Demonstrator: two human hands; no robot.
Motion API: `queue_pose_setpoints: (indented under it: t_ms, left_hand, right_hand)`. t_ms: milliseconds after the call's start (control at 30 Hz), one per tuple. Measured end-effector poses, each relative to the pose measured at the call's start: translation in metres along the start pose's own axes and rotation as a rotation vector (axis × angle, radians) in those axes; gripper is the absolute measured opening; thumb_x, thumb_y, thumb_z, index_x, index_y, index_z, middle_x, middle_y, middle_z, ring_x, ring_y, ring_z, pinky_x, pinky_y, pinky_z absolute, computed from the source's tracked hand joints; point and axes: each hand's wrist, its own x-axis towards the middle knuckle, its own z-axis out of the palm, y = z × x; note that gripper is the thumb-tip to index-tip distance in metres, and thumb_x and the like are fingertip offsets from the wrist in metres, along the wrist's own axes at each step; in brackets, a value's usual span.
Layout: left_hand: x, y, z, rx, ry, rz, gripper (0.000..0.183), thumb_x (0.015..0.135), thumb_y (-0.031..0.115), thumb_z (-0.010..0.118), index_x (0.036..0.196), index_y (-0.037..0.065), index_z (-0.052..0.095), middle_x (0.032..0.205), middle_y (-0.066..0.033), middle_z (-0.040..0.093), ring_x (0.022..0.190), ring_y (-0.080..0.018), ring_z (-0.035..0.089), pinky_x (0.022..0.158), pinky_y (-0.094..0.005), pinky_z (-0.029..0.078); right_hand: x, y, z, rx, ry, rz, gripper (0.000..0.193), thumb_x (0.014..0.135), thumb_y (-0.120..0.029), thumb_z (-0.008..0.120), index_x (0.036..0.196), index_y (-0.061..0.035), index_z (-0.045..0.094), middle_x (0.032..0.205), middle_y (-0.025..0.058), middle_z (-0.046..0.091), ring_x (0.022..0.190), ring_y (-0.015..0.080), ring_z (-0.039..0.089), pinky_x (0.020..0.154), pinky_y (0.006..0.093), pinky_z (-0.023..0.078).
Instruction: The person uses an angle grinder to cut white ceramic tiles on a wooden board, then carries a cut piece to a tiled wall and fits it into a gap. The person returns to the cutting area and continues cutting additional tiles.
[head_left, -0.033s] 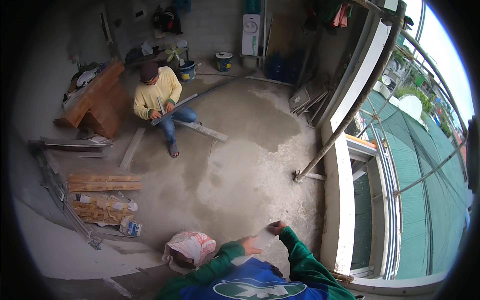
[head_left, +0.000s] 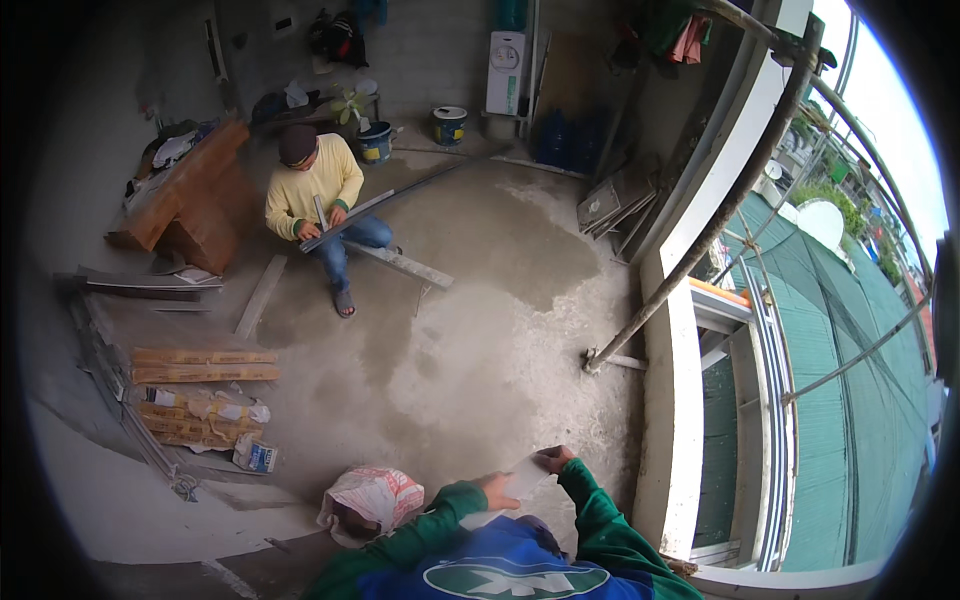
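Observation:
Close to my body, my left hand [head_left: 497, 491] and my right hand [head_left: 555, 459] hold a pale, flat, thin piece [head_left: 525, 478] between them. Its material cannot be made out. The fingers of my right hand pinch its far right end, while my left hand grips its left edge. Part of the piece runs down behind my left wrist, toward my blue shirt. Just left of my left forearm sits a white and red sack [head_left: 378, 492], its mouth folded open over something dark.
Across the floor a person in a yellow shirt [head_left: 315, 185] crouches, handling a long grey metal bar [head_left: 400, 188]. Long cardboard cartons [head_left: 205, 366] lie at left. A white ledge [head_left: 668, 440] and a slanting pole [head_left: 700, 230] border the opening at right. Two buckets [head_left: 450, 126] stand at the back.
The whole view has shifted very slightly. Both my hands keep the same grip on the pale piece.

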Motion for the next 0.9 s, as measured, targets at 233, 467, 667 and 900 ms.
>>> queue_pose_setpoints:
  t_ms: [233, 467, 667, 900]
  left_hand:
    - [0.146, 0.016, -0.121, 0.222, 0.051, 0.035, 0.089, 0.076, 0.051, 0.077, 0.147, 0.005, 0.049, 0.137, -0.0236, 0.057, 0.128, -0.0413, 0.056, 0.106, -0.0456, 0.046]
    - [0.314, -0.004, -0.26, -0.139, 0.052, 0.07, 0.064, 0.075, 0.043, 0.08, 0.125, 0.005, 0.065, 0.112, -0.0197, 0.072, 0.108, -0.0392, 0.068, 0.095, -0.0425, 0.053]
    - [0.37, 0.044, -0.471, 0.005, 0.294, -0.284, 0.094, 0.075, 0.049, 0.075, 0.155, 0.019, 0.035, 0.151, -0.0156, 0.044, 0.127, -0.0439, 0.056, 0.105, -0.055, 0.047]
    - [0.451, 0.028, -0.657, 0.17, 0.978, -0.174, 0.096, 0.069, 0.021, 0.082, 0.155, 0.02, 0.04, 0.154, -0.0138, 0.041, 0.114, -0.0418, 0.057, 0.096, -0.0503, 0.053]
  right_hand:
    - [0.078, -0.036, -0.139, 0.612, 0.164, 0.179, 0.04, 0.094, -0.023, 0.073, 0.125, 0.0004, 0.07, 0.101, 0.0116, 0.075, 0.078, 0.0203, 0.073, 0.068, 0.0349, 0.064]
    - [0.246, -0.019, -0.269, 0.626, 0.151, 0.31, 0.027, 0.089, -0.029, 0.075, 0.104, -0.0066, 0.074, 0.102, 0.0088, 0.075, 0.087, 0.0263, 0.074, 0.068, 0.0378, 0.058]
    - [0.448, -0.102, -0.466, 0.068, 0.273, 0.121, 0.015, 0.088, -0.015, 0.066, 0.094, -0.0061, 0.077, 0.09, 0.0123, 0.076, 0.079, 0.0216, 0.074, 0.068, 0.0361, 0.058]
    - [0.693, -0.229, -0.566, 0.034, 0.253, -0.316, 0.018, 0.089, -0.019, 0.062, 0.094, -0.0093, 0.077, 0.082, 0.0102, 0.076, 0.069, 0.0209, 0.073, 0.067, 0.0335, 0.057]
